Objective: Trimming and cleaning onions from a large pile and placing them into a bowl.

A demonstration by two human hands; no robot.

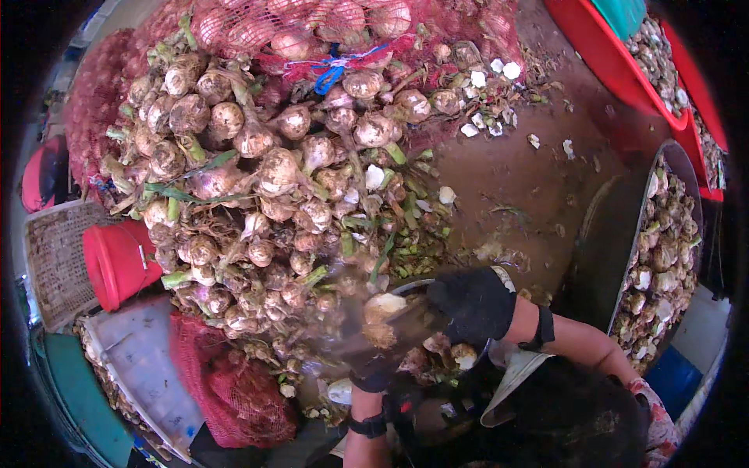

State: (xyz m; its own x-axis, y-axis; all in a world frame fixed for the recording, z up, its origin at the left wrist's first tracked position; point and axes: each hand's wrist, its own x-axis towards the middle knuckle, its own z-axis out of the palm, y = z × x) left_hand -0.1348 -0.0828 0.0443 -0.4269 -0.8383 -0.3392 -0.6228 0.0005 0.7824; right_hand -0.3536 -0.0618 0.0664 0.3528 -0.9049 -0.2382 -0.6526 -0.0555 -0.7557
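Both hands wear dark gloves and are together low in the middle of the head view. My left hand [371, 351] is blurred. It grips a pale garlic bulb [384, 307], and a browner bulb [379, 336] sits just below that one. My right hand [471, 301] is over a round metal-rimmed container [412, 285], its fingers pointing toward the bulbs. Whether it holds anything is hidden by glove and blur. Trimmed garlic bulbs [464, 355] lie in the container below my hands. A large heap of garlic bulbs with cut stalks [275, 169] spreads beyond them.
Red mesh sacks of garlic [351, 26] lie at the back, one tied with blue cord [330, 79]. At left are a red bucket [108, 266], a plastic crate [55, 263] and a mesh sack [246, 403]. A tub of garlic [661, 269] and red bins [614, 64] stand right.
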